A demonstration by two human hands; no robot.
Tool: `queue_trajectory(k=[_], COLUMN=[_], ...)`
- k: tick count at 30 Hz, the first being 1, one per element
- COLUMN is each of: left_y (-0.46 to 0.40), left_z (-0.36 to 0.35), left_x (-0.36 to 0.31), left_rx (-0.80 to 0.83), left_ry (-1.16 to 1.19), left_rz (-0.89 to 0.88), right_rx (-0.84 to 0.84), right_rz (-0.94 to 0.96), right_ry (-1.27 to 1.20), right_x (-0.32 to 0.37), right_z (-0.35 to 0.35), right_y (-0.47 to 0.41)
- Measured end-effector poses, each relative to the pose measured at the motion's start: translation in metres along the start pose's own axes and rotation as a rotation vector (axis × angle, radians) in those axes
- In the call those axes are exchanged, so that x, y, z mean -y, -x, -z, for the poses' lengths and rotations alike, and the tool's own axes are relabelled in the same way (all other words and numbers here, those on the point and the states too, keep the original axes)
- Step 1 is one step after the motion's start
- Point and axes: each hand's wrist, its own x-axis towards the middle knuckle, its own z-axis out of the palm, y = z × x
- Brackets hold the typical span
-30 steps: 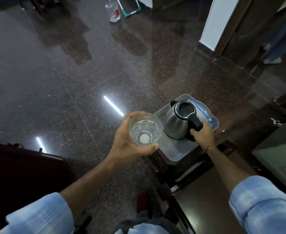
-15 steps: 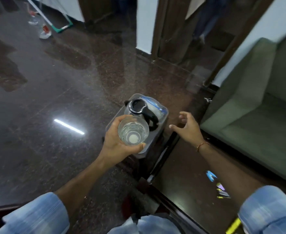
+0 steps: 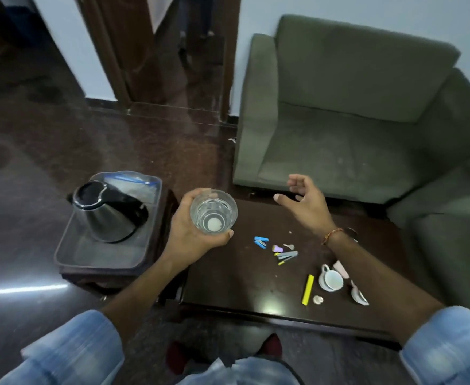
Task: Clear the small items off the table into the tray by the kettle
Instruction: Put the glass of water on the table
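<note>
My left hand [image 3: 193, 234] grips a clear drinking glass [image 3: 213, 212] upright, above the left end of the dark coffee table [image 3: 239, 282]. To its left a steel kettle [image 3: 104, 211] with a black lid stands in a clear plastic tray [image 3: 89, 255] on a small side table. My right hand [image 3: 303, 202] hovers over the far part of the coffee table, fingers relaxed, holding nothing. On the table lie a blue stapler [image 3: 261, 242], a cluster of small coloured bits [image 3: 285, 254], a yellow marker [image 3: 308, 289], a white cup on a saucer [image 3: 331, 278] and a small round piece [image 3: 317, 299].
A green armchair [image 3: 347, 118] stands just behind the coffee table, and a second green seat [image 3: 447, 232] is at the right. A doorway [image 3: 170, 45] opens at the back. The floor to the left is dark polished stone. My knees are at the bottom edge.
My right hand let go of the kettle handle and swung right over the coffee table. My view turned right, bringing the table's small items and armchair into sight. My left hand still holds the glass.
</note>
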Motion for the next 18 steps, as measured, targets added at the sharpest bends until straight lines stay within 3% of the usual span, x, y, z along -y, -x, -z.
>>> queue_trajectory(k=[10, 18], left_y=[-0.015, -0.036], left_z=[-0.178, -0.264], left_x=[-0.003, 0.034], left_rx=[0.128, 0.249], left_ry=[-0.117, -0.192], left_rz=[-0.055, -0.023], right_rx=[-0.187, -0.277], right_rz=[-0.113, -0.183], right_ry=[-0.060, -0.105], right_x=[-0.083, -0.125], right_z=[0.186, 0.250], right_y=[0.010, 0.016])
